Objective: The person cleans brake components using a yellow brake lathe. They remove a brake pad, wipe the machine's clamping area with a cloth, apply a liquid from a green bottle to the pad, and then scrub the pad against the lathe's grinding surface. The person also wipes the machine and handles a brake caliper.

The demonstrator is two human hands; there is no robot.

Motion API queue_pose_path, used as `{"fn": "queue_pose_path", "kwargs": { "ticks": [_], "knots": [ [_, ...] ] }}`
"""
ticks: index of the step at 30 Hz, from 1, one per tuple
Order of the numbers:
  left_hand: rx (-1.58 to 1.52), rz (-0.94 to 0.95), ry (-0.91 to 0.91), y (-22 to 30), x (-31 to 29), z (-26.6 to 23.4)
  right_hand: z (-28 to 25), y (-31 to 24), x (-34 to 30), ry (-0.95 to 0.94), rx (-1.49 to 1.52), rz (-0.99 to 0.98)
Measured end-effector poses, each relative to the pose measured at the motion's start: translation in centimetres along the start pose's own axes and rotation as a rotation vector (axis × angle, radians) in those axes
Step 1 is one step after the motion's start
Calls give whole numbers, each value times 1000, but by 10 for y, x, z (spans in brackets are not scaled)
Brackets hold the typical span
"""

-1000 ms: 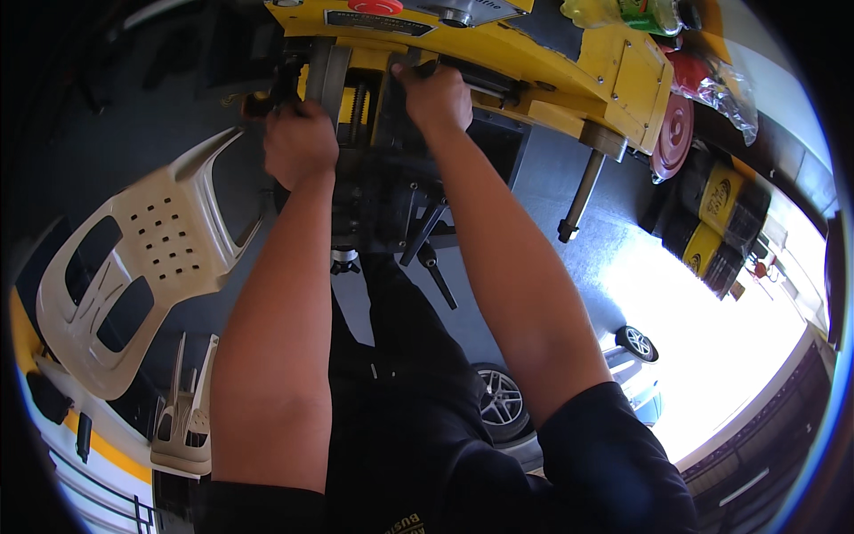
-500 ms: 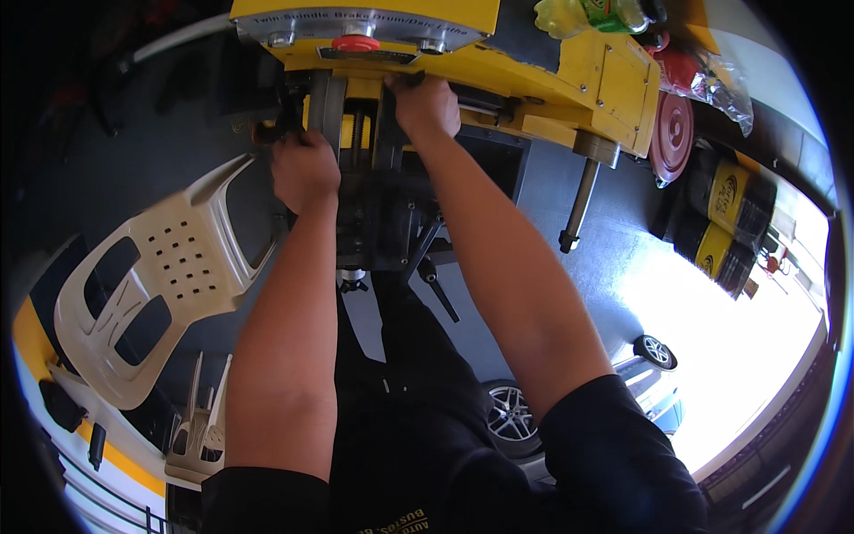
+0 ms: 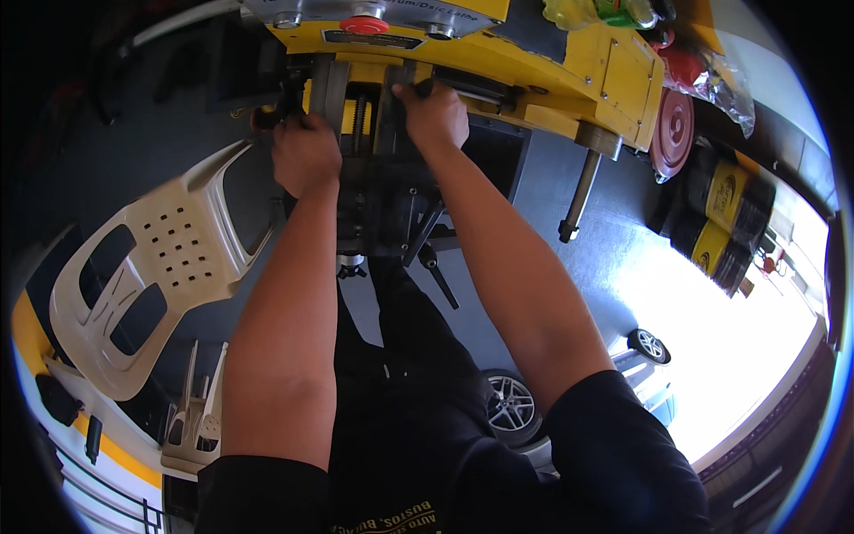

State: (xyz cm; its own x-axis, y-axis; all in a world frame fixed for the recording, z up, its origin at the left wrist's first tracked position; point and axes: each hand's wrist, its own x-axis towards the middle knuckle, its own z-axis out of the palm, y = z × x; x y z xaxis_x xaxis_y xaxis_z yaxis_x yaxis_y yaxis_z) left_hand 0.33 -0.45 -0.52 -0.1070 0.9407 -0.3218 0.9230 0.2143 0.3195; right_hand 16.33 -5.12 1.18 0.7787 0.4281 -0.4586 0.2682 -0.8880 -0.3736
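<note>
Your left hand (image 3: pixel 307 158) is curling at a dark handle (image 3: pixel 290 92), your right hand (image 3: pixel 437 120) at a black knob (image 3: pixel 422 87) — both below the yellow machine (image 3: pixel 614 76); I'm not able to tell how tightly. Your right is sitting slightly farther from the yellow edge than half a second ago.

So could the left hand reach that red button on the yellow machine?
Probably yes: the red button is above the left hand in the picture and nothing covers it, though that hand looks closed on a dark part.
</note>
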Motion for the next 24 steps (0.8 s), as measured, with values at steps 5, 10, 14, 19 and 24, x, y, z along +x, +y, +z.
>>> {"fn": "queue_pose_path", "kwargs": {
  "ticks": [5,10,14,19,24],
  "knots": [
    [14,-36,-37,-5,3,2,-4,-20,9,41,18,42],
    [8,-2,-6,-4,0,3,-7,-8,3,14,-27,-18],
    [-29,-28,-31,-1,0,-1,-7,-23,21,97,-60,-32],
    [10,-28,-24,-2,1,1,-9,-13,8,-21,-47,-11],
    [0,-27,-21,-2,3,0,-3,-25,14,62,61,62]
  ]
}}
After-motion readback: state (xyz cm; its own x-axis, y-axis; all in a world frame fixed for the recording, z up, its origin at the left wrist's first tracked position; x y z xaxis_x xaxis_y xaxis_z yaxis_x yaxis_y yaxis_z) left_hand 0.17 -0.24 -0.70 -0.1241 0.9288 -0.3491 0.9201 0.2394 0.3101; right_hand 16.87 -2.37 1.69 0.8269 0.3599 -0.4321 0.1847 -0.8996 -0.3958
